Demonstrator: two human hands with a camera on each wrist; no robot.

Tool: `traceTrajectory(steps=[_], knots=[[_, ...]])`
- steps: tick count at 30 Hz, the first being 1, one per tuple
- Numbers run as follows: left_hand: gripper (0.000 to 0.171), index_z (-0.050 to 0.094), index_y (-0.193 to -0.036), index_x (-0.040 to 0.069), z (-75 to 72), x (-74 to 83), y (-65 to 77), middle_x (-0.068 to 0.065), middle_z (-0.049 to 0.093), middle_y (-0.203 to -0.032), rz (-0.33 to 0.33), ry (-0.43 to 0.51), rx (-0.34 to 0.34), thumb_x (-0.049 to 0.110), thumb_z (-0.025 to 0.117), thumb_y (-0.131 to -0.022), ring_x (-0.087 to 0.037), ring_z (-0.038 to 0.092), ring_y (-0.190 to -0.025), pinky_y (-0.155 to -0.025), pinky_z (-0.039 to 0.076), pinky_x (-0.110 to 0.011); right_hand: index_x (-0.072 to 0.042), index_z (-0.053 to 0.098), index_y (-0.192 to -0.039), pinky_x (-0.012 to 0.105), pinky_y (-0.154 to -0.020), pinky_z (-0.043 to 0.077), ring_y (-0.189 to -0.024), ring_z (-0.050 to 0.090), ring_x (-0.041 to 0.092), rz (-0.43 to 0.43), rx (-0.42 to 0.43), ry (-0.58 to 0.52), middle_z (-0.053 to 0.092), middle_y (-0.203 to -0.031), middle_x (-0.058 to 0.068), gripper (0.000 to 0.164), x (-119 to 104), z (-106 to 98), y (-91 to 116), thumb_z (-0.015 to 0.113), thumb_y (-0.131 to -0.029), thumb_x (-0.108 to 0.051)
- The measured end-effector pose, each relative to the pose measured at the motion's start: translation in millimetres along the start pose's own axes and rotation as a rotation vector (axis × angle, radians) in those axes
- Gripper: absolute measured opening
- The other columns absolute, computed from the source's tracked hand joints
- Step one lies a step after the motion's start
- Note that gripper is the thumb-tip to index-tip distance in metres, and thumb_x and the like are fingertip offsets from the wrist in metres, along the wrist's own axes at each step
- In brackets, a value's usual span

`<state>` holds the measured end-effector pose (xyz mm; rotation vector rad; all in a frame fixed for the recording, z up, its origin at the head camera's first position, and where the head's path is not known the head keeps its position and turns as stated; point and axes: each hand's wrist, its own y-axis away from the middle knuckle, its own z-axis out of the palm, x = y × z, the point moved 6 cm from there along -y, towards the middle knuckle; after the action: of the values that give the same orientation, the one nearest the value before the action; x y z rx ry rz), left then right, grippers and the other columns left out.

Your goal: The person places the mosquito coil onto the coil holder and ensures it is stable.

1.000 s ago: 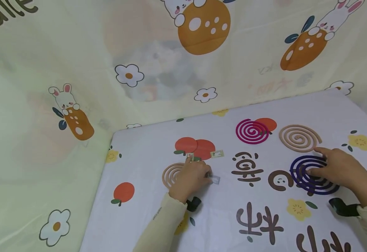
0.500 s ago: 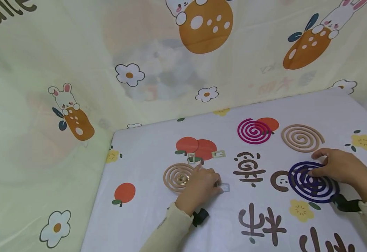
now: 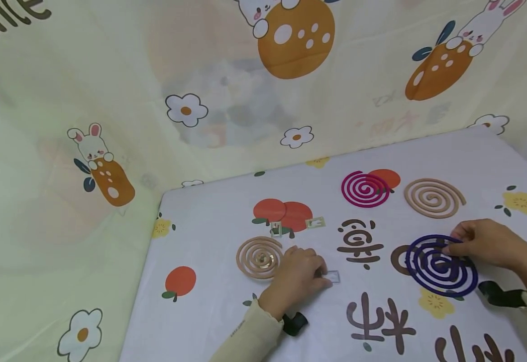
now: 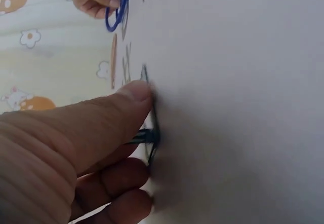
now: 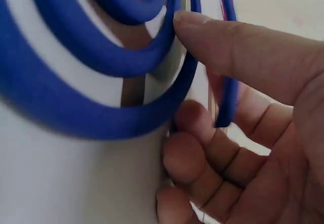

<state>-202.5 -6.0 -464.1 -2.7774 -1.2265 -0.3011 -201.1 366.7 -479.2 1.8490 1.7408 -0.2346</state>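
My left hand (image 3: 296, 279) is low over the table, pinching a small thin metal coil stand (image 3: 333, 276) by thumb and fingers. In the left wrist view this stand (image 4: 153, 127) has a dark tab sticking out of its flat plate. On the other side my right hand (image 3: 494, 246) grips the far right edge of a dark blue mosquito coil (image 3: 441, 281), thumb on top and fingers below. The coil's rings sag apart slightly. To the left, a tan mosquito coil (image 3: 245, 259) lies flat with a shiny metal stand (image 3: 263, 260) at its centre.
At the back right lie a magenta mosquito coil (image 3: 364, 205) and another tan mosquito coil (image 3: 430, 216). Two small metal plates (image 3: 276, 229) rest behind the left tan coil. A printed cloth curtain (image 3: 227, 166) hangs beyond the white table (image 3: 209, 311).
My left hand has moved right and nearer with the metal stand, uncovering the left tan coil. My right hand has shifted the blue coil slightly left and nearer.
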Motion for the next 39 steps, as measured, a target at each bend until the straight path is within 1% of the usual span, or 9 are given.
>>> traceTrajectory(steps=[4, 9, 14, 17, 27, 30, 34, 37, 39], knots=[[0.022, 0.078, -0.095, 0.024, 1.8, 1.7, -0.3, 0.013, 0.063, -0.084, -0.004, 0.005, -0.001, 0.044, 0.084, -0.087, -0.005, 0.060, -0.086, -0.107, 0.045, -0.037, -0.005, 0.063, -0.090, 0.028, -0.059, 0.044, -0.070, 0.053, 0.016, -0.007, -0.035, -0.102, 0.059, -0.075, 0.000, 0.026, -7, 6, 0, 0.080, -0.090, -0.024], [0.022, 0.078, -0.095, 0.025, 3.5, 4.4, 0.5, 0.014, 0.064, -0.086, 0.011, 0.017, 0.002, 0.045, 0.084, -0.087, -0.005, 0.062, -0.090, -0.110, 0.044, -0.039, -0.002, 0.060, -0.099, 0.029, -0.060, 0.056, -0.068, 0.060, 0.015, 0.029, -0.114, -0.299, 0.066, -0.078, 0.002, 0.027, -17, 19, 1, 0.075, -0.097, -0.026], [0.021, 0.077, -0.094, 0.026, 7.1, 13.8, 0.5, 0.015, 0.064, -0.086, 0.014, 0.027, 0.005, 0.045, 0.084, -0.086, -0.005, 0.062, -0.092, -0.113, 0.042, -0.044, 0.000, 0.056, -0.108, 0.032, -0.060, 0.059, -0.067, 0.065, 0.014, 0.019, -0.139, -0.468, 0.072, -0.082, 0.003, 0.031, -24, 27, 4, 0.074, -0.098, -0.024], [0.021, 0.077, -0.094, 0.027, 10.0, 18.7, 0.8, 0.015, 0.064, -0.087, 0.016, 0.025, 0.004, 0.046, 0.084, -0.086, -0.005, 0.063, -0.094, -0.113, 0.042, -0.045, 0.002, 0.053, -0.116, 0.033, -0.060, 0.060, -0.068, 0.067, 0.014, 0.015, -0.142, -0.522, 0.075, -0.087, 0.004, 0.039, -29, 30, 4, 0.077, -0.096, -0.022], [0.023, 0.076, -0.092, 0.026, 10.4, 31.5, 3.6, 0.013, 0.065, -0.088, 0.017, 0.002, 0.049, 0.047, 0.083, -0.086, -0.008, 0.063, -0.095, -0.111, 0.043, -0.045, 0.009, 0.042, -0.143, 0.045, -0.071, 0.064, -0.082, 0.077, 0.026, -0.092, -0.157, -0.726, 0.077, -0.101, 0.014, 0.060, -54, 42, -4, 0.074, -0.097, -0.012], [0.023, 0.076, -0.093, 0.026, 11.3, 34.3, 3.3, 0.014, 0.065, -0.088, 0.021, 0.002, 0.064, 0.048, 0.082, -0.086, -0.007, 0.062, -0.095, -0.111, 0.043, -0.044, 0.009, 0.040, -0.145, 0.045, -0.070, 0.064, -0.080, 0.076, 0.024, -0.118, -0.163, -0.755, 0.076, -0.101, 0.014, 0.061, -59, 46, -4, 0.073, -0.098, -0.010], [0.026, 0.077, -0.099, 0.025, 13.6, 32.0, 5.3, 0.015, 0.067, -0.089, -0.001, 0.069, 0.068, 0.046, 0.084, -0.085, -0.004, 0.059, -0.089, -0.107, 0.044, -0.038, 0.007, 0.042, -0.145, 0.042, -0.068, 0.064, -0.077, 0.073, 0.021, -0.134, -0.146, -0.748, 0.075, -0.101, 0.014, 0.060, -63, 50, -4, 0.074, -0.097, -0.010], [0.032, 0.076, -0.107, 0.023, 13.7, 25.4, 11.6, 0.013, 0.069, -0.094, -0.018, 0.123, 0.082, 0.044, 0.085, -0.084, -0.004, 0.057, -0.088, -0.100, 0.045, -0.031, 0.006, 0.044, -0.145, 0.039, -0.066, 0.063, -0.074, 0.071, 0.021, -0.134, -0.130, -0.737, 0.075, -0.102, 0.014, 0.060, -63, 52, -4, 0.074, -0.097, -0.012], [0.034, 0.075, -0.111, 0.022, 12.8, 21.9, 17.8, 0.011, 0.070, -0.101, 0.001, 0.132, 0.104, 0.043, 0.084, -0.085, -0.006, 0.058, -0.092, -0.097, 0.045, -0.029, 0.006, 0.045, -0.145, 0.037, -0.063, 0.061, -0.072, 0.070, 0.020, -0.123, -0.116, -0.730, 0.076, -0.102, 0.012, 0.059, -62, 53, -4, 0.074, -0.097, -0.013]])
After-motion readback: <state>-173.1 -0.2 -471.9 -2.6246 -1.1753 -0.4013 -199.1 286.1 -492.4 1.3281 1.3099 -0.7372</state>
